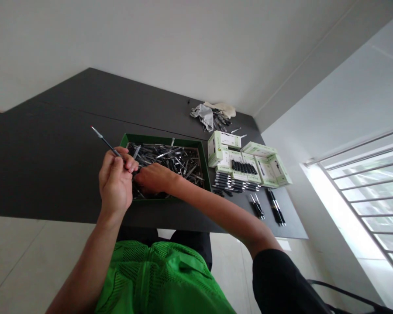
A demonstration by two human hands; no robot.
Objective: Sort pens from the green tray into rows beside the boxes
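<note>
Dark slim pen (105, 142) with a red tip is clamped in the left hand (116, 185), its long axis running out of the grip toward upper left of frame. Right hand (153, 178) is held just beside it, fingers curled together, over a green box (160, 140) of loose pens (167, 161); whether anything is gripped there cannot be told. White cartons (224, 146) are set further right on the table (52, 165).

The white-and-green cardboard boxes (220, 146) carry small green print and logos, too small to read. No writing can be made out on the pens (165, 158).
</note>
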